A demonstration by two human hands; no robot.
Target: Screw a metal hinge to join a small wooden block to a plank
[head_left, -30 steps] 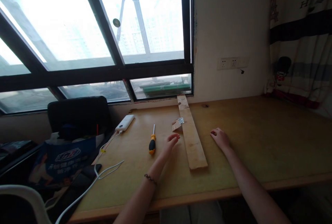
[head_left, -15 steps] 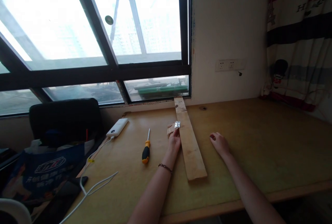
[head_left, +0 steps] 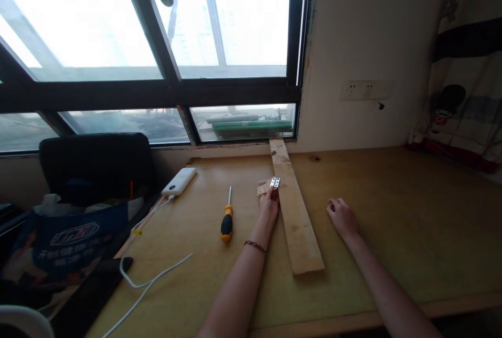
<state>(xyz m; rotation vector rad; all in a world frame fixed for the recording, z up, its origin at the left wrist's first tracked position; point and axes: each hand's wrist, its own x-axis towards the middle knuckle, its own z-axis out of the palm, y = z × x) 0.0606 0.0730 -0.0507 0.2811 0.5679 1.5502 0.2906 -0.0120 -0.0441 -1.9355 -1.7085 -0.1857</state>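
A small silver metal hinge (head_left: 275,182) with screw holes is pinched upright in the fingertips of my left hand (head_left: 269,206), just left of a long wooden board (head_left: 300,220). A brownish, crumpled-looking piece (head_left: 263,187) lies on the table beside those fingers; what it is I cannot make out. Right of the board, my right hand (head_left: 343,218) rests low over the table with its fingers curled together. Something tiny and dark shows at the fingertips, too small to name. A screwdriver (head_left: 227,221) with a yellow and black handle lies left of my left hand.
On the wooden table (head_left: 411,228), a white power bank (head_left: 179,182) sits at the left edge, its white cable (head_left: 147,281) trailing forward. Beyond are a black chair (head_left: 96,165), a blue bag (head_left: 74,239) and a window. A wall socket (head_left: 364,90) is at the right.
The view has tilted down and turned slightly left, so everything sits a little differently in the picture. My left hand still holds the hinge, and my right hand remains curled by the board.
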